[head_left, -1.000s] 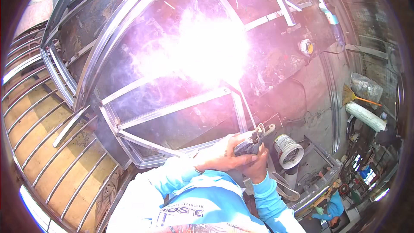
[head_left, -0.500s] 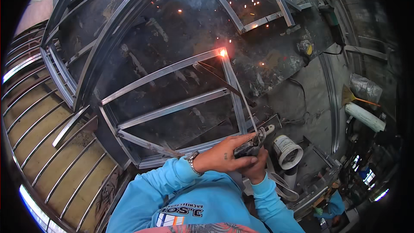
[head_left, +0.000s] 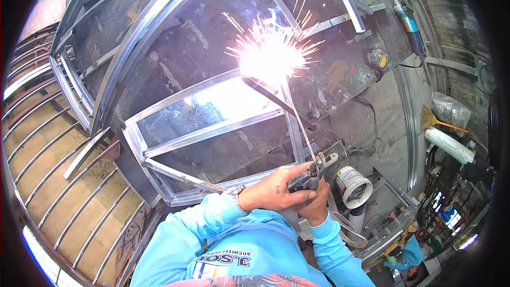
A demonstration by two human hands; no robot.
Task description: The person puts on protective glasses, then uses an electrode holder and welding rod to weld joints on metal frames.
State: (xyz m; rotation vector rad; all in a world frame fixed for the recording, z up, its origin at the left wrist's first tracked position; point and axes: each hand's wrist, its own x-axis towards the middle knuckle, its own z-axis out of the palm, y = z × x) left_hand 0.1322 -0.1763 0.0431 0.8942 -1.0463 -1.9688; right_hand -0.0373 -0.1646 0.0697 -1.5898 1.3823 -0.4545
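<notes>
Both my hands are closed together around a dark welding electrode holder (head_left: 304,182). My left hand (head_left: 271,190) wraps it from the left, and my right hand (head_left: 314,206) grips from below and the right, its fingers partly hidden. From the holder's jaw a thin welding rod (head_left: 305,137) points up and away to a dazzling white arc (head_left: 272,58) that throws sparks. The glare hides the far right corner of a metal frame (head_left: 212,134) made of silver bars. A dark flat metal strip (head_left: 281,103) lies slanted across the frame near that corner.
Curved metal frames (head_left: 139,34) lie behind and to the left on the dark worktable (head_left: 340,77). A white bucket (head_left: 353,186) stands at the right, with an angle grinder (head_left: 408,21) and tape measure (head_left: 378,58) farther off. Another person (head_left: 408,252) is at lower right.
The small red glow at the rod's tip has flared into a large white arc with a burst of sparks, lighting the frame and table. My hands have barely moved.
</notes>
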